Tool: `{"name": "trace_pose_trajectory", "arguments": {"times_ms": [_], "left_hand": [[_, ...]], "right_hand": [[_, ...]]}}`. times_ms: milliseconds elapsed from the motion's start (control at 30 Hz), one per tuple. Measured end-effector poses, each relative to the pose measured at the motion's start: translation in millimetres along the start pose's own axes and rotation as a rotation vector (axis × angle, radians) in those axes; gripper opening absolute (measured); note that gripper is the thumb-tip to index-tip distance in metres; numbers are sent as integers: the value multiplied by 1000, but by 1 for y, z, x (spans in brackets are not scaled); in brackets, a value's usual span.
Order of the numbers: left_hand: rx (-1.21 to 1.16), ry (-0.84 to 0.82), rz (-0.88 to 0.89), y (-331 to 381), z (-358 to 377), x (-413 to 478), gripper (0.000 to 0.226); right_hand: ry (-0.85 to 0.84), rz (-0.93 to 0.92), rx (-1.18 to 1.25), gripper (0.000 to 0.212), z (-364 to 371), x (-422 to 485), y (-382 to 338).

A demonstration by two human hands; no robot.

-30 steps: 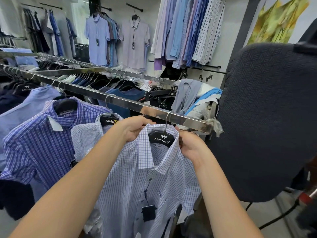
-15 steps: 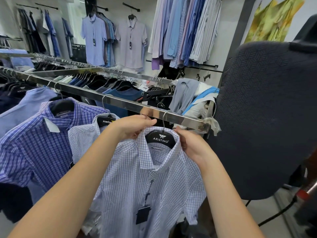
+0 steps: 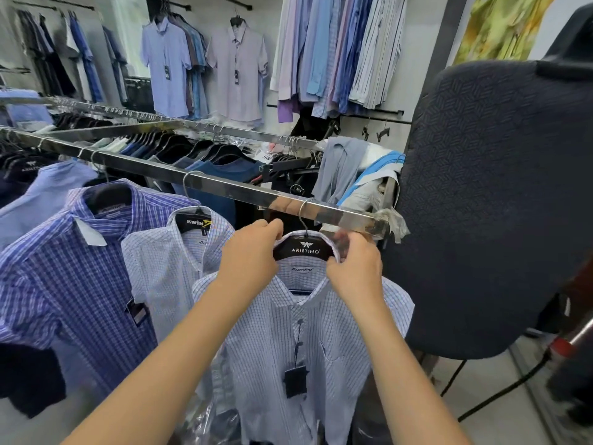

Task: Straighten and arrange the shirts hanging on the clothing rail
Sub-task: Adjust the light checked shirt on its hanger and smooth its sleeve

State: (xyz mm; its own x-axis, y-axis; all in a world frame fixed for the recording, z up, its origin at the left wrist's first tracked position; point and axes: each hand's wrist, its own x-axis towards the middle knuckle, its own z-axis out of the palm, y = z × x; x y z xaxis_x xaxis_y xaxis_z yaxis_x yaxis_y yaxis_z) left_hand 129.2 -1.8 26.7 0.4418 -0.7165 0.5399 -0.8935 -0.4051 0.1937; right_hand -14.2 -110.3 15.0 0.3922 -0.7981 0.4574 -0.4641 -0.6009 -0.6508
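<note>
Hands: the left hand (image 3: 250,252) grips the collar at the left end of the hanger (image 3: 305,250). The right hand (image 3: 356,268) pinches the collar at the right end.
Shirt: the pale checked shirt (image 3: 288,332) hangs just under both hands, near the end of the rail (image 3: 224,187).
Nearer hand: neither, as both touch it, one on each side.
Facing: its front faces the person.
Long way: the shirt runs up and down, and the hanger runs left to right between the hands.
Hook: the hook (image 3: 303,216) sits over the rail, just above the hands.
Next move: I think both hands must tug evenly so the collar sits flat.
Neighbours: a white checked shirt (image 3: 167,261) overlaps it on the left, and a dark board (image 3: 497,203) stands near on the right.
</note>
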Motion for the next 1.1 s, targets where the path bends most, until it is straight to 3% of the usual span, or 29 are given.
{"name": "trace_pose_trajectory", "arguments": {"times_ms": [233, 367, 500, 800, 1000, 1100], "left_hand": [[0, 57, -24, 3, 3, 4, 21], [-81, 100, 23, -4, -1, 9, 10], [3, 104, 18, -9, -10, 13, 6], [218, -81, 38, -2, -23, 19, 21], [306, -184, 1, 10, -35, 18, 4], [286, -176, -5, 11, -34, 17, 10]], "right_hand": [[214, -104, 7, 14, 14, -12, 9], [261, -130, 51, 4, 15, -7, 13], [298, -142, 104, 3, 13, -4, 10], [275, -161, 51, 8, 11, 0, 9], [164, -127, -6, 16, 8, 4, 8], [120, -122, -35, 19, 6, 6, 7]]}}
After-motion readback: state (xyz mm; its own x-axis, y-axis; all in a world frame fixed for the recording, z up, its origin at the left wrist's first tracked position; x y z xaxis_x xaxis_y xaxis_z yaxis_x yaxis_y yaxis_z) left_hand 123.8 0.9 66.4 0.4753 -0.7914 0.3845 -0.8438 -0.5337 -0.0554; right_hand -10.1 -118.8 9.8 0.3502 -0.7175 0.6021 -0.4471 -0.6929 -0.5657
